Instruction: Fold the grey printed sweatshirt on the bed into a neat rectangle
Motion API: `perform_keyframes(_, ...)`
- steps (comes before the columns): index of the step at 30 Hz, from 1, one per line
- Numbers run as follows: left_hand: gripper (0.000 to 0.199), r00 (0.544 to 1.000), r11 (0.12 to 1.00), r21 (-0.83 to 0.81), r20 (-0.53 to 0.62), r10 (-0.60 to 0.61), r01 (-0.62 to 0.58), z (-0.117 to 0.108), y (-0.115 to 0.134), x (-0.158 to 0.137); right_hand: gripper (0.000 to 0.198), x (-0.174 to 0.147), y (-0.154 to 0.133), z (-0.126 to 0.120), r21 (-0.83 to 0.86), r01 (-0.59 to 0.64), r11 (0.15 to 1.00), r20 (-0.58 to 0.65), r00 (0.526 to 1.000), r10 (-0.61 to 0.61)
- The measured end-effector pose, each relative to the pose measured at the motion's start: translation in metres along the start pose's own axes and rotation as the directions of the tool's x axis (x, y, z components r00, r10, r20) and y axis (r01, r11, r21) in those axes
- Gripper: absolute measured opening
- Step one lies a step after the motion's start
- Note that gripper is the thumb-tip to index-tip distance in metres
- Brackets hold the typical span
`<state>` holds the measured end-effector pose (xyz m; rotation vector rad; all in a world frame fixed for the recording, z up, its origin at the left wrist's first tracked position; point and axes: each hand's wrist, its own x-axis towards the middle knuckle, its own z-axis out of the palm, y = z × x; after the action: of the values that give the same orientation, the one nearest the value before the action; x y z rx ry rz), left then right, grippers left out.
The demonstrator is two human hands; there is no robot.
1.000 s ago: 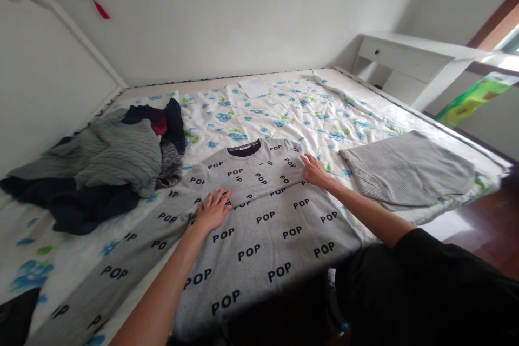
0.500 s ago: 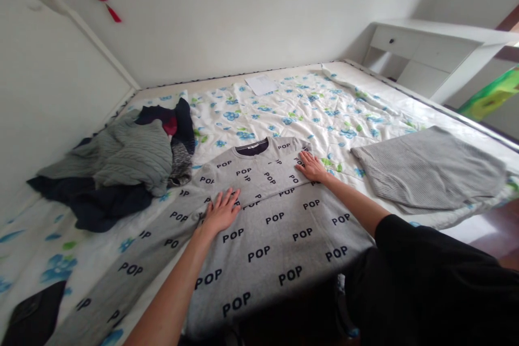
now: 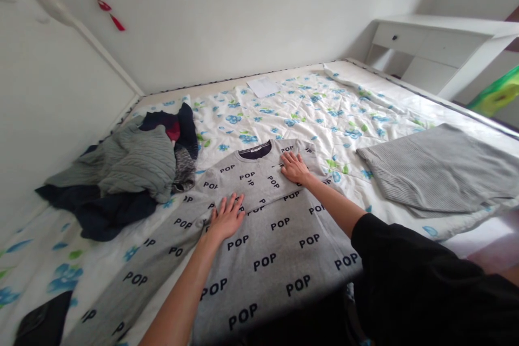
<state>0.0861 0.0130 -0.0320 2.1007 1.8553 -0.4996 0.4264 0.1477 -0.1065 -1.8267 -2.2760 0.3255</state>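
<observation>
Since a second ago, right hand (image 3: 295, 167) slid leftward across the upper chest of the sweatshirt, off its right shoulder edge and nearer the collar; left hand (image 3: 227, 218) barely shifted. Bed (image 3: 284, 113) with white quilt in blue and green flowers filling most of the frame, from lower left to upper right. Grey sweatshirt printed with POP (image 3: 267, 227) spread flat at lower centre, dark collar toward the wall, one sleeve trailing to the lower left corner, the other folded across the chest. Folded grey ribbed knit (image 3: 438, 170) lying at right of centre, well apart from the sweatshirt. Heap of clothes (image 3: 125, 170) at left of centre, grey-green cable knit on top, dark pieces beneath, just beside the sweatshirt's shoulder. White desk (image 3: 430, 48) at upper right. White sheet of paper (image 3: 263, 86) near the wall, upper centre. Both hands flat on the sweatshirt, palms down, fingers stretched out and slightly spread, gripping nothing, pressing the cloth.
</observation>
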Motion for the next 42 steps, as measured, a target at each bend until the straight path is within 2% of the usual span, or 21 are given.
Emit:
perform_keyframes(3, 0.073, 1.0, 1.0, -0.009, 0.004, 0.0, 0.0, 0.0, 0.0, -0.001, 0.075, 0.009, 0.019, -0.002, 0.015, -0.095, 0.995, -0.002, 0.995, 0.095)
perform_keyframes(8, 0.073, 1.0, 1.0, -0.03, -0.003, 0.005, -0.005, 0.002, -0.001, -0.002, 0.082, 0.025, 0.06, -0.005, 0.0, -0.182, 0.983, -0.039, 0.983, 0.181)
perform_keyframes(11, 0.072, 1.0, 0.999, -0.043, -0.009, 0.01, -0.011, 0.004, -0.001, -0.003, 0.09, 0.031, 0.069, -0.002, -0.017, -0.225, 0.974, -0.054, 0.973, 0.224)
perform_keyframes(15, 0.073, 1.0, 0.998, -0.056, -0.007, 0.015, -0.016, 0.004, -0.001, -0.004, 0.091, 0.037, 0.067, -0.007, -0.059, -0.261, 0.963, 0.028, 0.964, 0.263)
perform_keyframes(18, 0.072, 1.0, 0.998, -0.058, 0.006, 0.008, -0.008, 0.005, 0.0, -0.003, 0.088, 0.038, 0.053, -0.018, -0.095, -0.272, 0.958, 0.009, 0.962, 0.274)
perform_keyframes(20, 0.072, 1.0, 0.998, -0.056, -0.002, 0.012, -0.012, 0.006, -0.001, -0.001, 0.085, 0.033, 0.032, -0.022, -0.087, -0.22, 0.972, -0.055, 0.975, 0.216)
perform_keyframes(23, 0.072, 0.998, 0.999, -0.036, -0.052, 0.028, -0.03, 0.011, -0.003, 0.003, 0.083, 0.014, -0.017, -0.013, -0.016, -0.018, 1.0, -0.107, 0.994, 0.016)
perform_keyframes(26, 0.071, 0.993, 0.999, -0.008, -0.106, 0.041, -0.042, 0.017, -0.004, 0.005, 0.081, -0.01, -0.066, 0.006, 0.032, 0.198, 0.98, -0.073, 0.978, -0.195)
perform_keyframes(28, 0.071, 0.991, 0.999, 0.003, -0.126, 0.041, -0.041, 0.019, -0.004, 0.006, 0.078, -0.02, -0.081, 0.014, 0.038, 0.274, 0.961, -0.041, 0.961, -0.273)
perform_keyframes(29, 0.071, 0.991, 0.999, 0.006, -0.127, 0.038, -0.037, 0.019, -0.004, 0.005, 0.077, -0.022, -0.08, 0.015, 0.038, 0.27, 0.962, -0.03, 0.963, -0.269)
perform_keyframes(31, 0.071, 0.993, 1.0, 0.004, -0.112, 0.028, -0.028, 0.018, -0.003, 0.004, 0.079, -0.02, -0.063, 0.01, 0.034, 0.191, 0.981, -0.017, 0.982, -0.19)
perform_keyframes(34, 0.072, 0.997, 1.0, -0.007, -0.078, 0.019, -0.02, 0.014, -0.003, 0.002, 0.086, -0.011, -0.009, -0.004, 0.019, 0.006, 1.0, 0.001, 1.0, -0.006)
perform_keyframes(38, 0.073, 0.999, 1.0, -0.018, -0.048, 0.018, -0.019, 0.01, -0.001, 0.001, 0.099, -0.003, 0.069, -0.014, -0.009, -0.196, 0.981, -0.015, 0.981, 0.196)
perform_keyframes(42, 0.073, 0.999, 1.0, -0.021, -0.035, 0.014, -0.014, 0.01, 0.0, 0.0, 0.098, 0.003, 0.12, -0.018, -0.001, -0.323, 0.946, 0.02, 0.946, 0.323)
